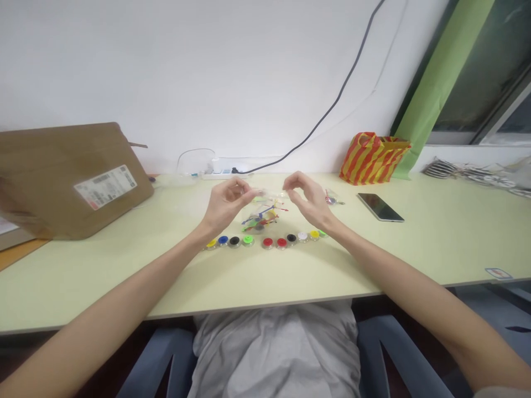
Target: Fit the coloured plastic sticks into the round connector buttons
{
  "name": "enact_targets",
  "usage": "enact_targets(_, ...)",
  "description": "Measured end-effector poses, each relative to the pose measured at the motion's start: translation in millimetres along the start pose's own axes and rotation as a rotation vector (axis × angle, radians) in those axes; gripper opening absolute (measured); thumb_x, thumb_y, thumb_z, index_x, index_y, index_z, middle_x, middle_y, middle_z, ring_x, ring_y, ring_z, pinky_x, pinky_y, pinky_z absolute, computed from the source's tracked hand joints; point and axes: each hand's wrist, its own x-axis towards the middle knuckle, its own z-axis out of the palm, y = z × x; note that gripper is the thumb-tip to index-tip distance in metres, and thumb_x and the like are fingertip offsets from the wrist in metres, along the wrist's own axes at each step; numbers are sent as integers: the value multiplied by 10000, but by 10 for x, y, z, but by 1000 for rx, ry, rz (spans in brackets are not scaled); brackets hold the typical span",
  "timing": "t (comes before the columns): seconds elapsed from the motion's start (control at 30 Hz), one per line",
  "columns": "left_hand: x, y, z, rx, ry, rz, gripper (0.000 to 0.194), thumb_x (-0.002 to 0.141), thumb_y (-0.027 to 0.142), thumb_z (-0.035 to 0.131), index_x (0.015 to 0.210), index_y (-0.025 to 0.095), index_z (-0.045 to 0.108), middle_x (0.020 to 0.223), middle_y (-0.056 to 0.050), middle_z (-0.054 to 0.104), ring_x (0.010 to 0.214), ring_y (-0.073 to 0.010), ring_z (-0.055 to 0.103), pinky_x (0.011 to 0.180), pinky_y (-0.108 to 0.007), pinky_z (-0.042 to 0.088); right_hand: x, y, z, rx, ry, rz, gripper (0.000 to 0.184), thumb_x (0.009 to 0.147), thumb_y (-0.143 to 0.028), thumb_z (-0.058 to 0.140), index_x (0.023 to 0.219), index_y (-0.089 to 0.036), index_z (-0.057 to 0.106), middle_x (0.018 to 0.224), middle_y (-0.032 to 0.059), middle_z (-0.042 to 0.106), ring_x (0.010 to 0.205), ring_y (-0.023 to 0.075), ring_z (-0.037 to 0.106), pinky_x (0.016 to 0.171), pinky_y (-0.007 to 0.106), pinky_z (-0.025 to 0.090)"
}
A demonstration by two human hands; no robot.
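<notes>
Both hands are raised over the middle of the table, thumbs and fingertips drawn together. Between them stretches a clear plastic bag point(274, 194), blurred and hard to make out. My left hand point(229, 202) is closed on its left end, and my right hand point(307, 198) pinches its right end. Just below and behind the fingers lies a loose heap of thin arrow-shaped pieces point(262, 216) in blue, red, yellow and green. Nearer to me runs a row of small round pieces with clear bases, among them a green one point(248, 240) and a red one point(267, 242). My forearms partly cover the row's ends.
A cardboard box point(62, 177) stands at the left. A striped red and yellow bag point(369, 160), a phone point(380, 207) and a small packet point(332, 197) are on the right. Behind, a power strip point(224, 174) with a dark cable point(327, 110) lies by the wall.
</notes>
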Motion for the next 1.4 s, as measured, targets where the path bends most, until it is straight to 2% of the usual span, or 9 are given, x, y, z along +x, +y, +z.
enact_targets(0.1, -20, 29, 41, 63, 6, 41, 308, 836, 437, 804, 793, 202, 609, 839, -59, 751, 986, -276, 761, 832, -371, 595, -15, -34, 43, -7, -61, 80, 211, 913, -317, 669, 1088, -210, 621, 1018, 42, 687, 938, 183, 636, 848, 328, 511)
enact_targets(0.23, -34, 36, 60, 73, -4, 72, 326, 839, 443, 806, 816, 204, 586, 871, -64, 767, 986, -275, 770, 871, -386, 606, -22, -32, 82, -62, -144, 144, 178, 962, -348, 642, 885, -197, 699, 846, 23, 724, 821, 173, 648, 777, 303, 484)
enact_targets(0.43, -33, 33, 30, 92, -31, 37, 533, 848, 467, 798, 1284, 231, 601, 1016, -80, 803, 967, -262, 779, 842, -364, 622, 1, -4, 49, -76, -62, 135, 184, 924, -320, 712, 788, -199, 740, 809, 22, 746, 783, 175, 652, 762, 303, 475)
enact_targets(0.67, -45, 8, 49, 213, -32, 71, 241, 861, 449, 778, 897, 214, 820, 914, -63, 810, 862, -236, 767, 765, -320, 605, -7, -54, 132, -95, -114, 6, 144, 914, -355, 742, 910, -215, 774, 890, 34, 774, 854, 191, 669, 813, 316, 485)
enact_targets(0.77, -63, 32, 78, 216, -46, 95, 200, 878, 424, 757, 886, 240, 834, 888, -41, 811, 839, -235, 762, 755, -324, 611, -18, -59, 188, -140, -129, -23, 117, 949, -254, 688, 871, -224, 769, 839, 17, 774, 778, 174, 661, 806, 308, 477)
enact_targets(0.9, -63, 17, 105, 216, -15, 84, 170, 869, 427, 753, 854, 281, 839, 882, -14, 811, 856, -262, 768, 817, -378, 634, -2, -34, 203, -289, -113, -2, 244, 950, -133, 608, 807, -253, 766, 776, -13, 770, 706, 166, 633, 878, 335, 461)
enact_targets(1.2, -64, -42, 133, 151, 22, 60, 192, 906, 420, 701, 897, 280, 833, 940, -16, 814, 952, -279, 772, 975, -443, 616, 68, 84, 154, -385, -149, -58, 226, 993, -175, 568, 864, -246, 740, 859, -14, 785, 731, 161, 608, 931, 350, 432)
enact_targets(1.3, -57, -33, 115, 136, 37, 59, 205, 916, 432, 700, 898, 267, 819, 916, -22, 813, 921, -275, 776, 948, -437, 624, 67, 60, 133, -302, -136, -41, 171, 992, -234, 610, 880, -238, 738, 884, 0, 785, 778, 167, 647, 959, 353, 439)
enact_targets(1.4, -35, -18, 73, 128, 84, 65, 235, 920, 445, 705, 891, 236, 808, 894, -41, 809, 870, -260, 776, 870, -411, 642, 54, 16, 110, -139, -167, 37, 161, 967, -330, 660, 1075, -240, 739, 1050, 37, 780, 962, 193, 696, 960, 345, 477)
